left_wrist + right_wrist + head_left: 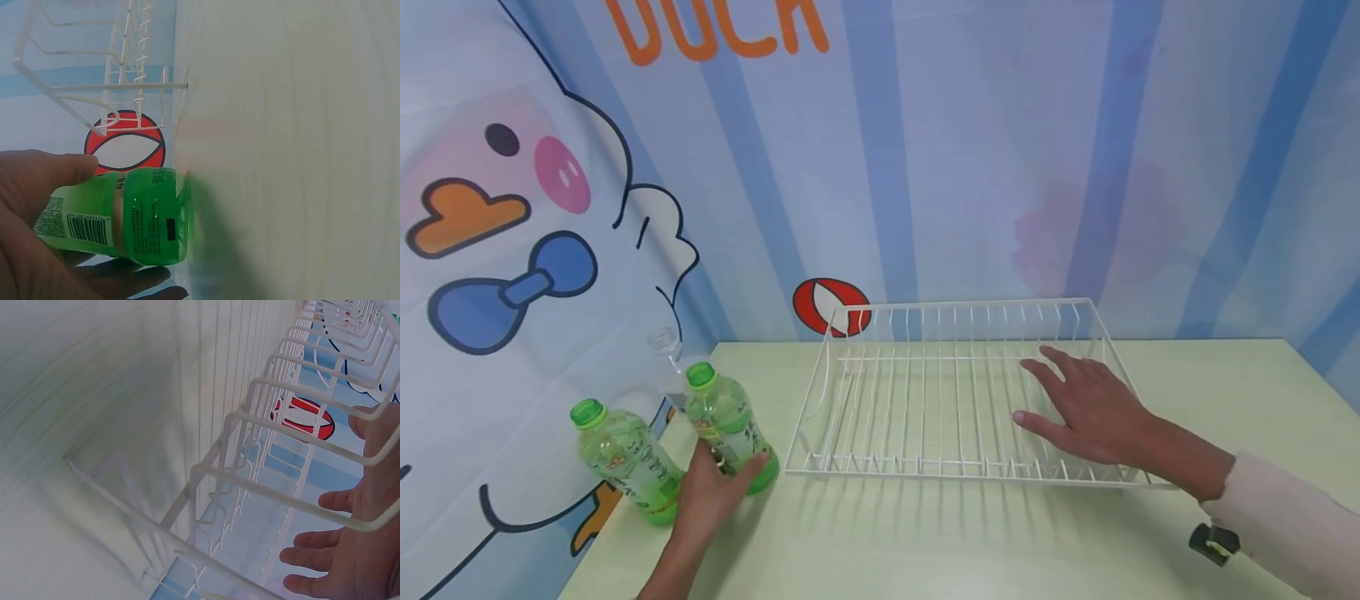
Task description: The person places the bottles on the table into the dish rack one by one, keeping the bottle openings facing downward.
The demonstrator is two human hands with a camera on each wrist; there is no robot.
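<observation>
Green-capped plastic drink bottle [727, 429] stands upright on the counter [925, 542], at abt 8 o'clock from the wire dish rack [958, 392], just beside the rack's near-left corner. Left hand [711, 492] has it low on the body: thumb on one side, fingers [134, 280] curled round the other, over the label, per the left wrist view. Looks like thin clear PET w/ greenish liquid inside, so prob. moderately heavy, bottom-weighted, walls that give if squeezed hard, label area less slick than bare plastic. Mid-body over the label seems the sound place to hold; neck and cap too narrow for a full-hand hold.

Second bottle [625, 458], same kind, stands at 9 o'clock of the first, near but apart, untouched. A clear glass item [664, 346] sits behind them at 12 o'clock; too faint to name.

Right hand [1086, 408] lies flat inside the rack at its 4 o'clock part, fingers [312, 540] spread wide and straight, holding nothing, resting on or just over the wires; can't tell contact for sure. Rack is stiff white coated wire, light-looking, open grid.

Behind: cartoon duck backdrop [512, 250] w/ blue stripes.
</observation>
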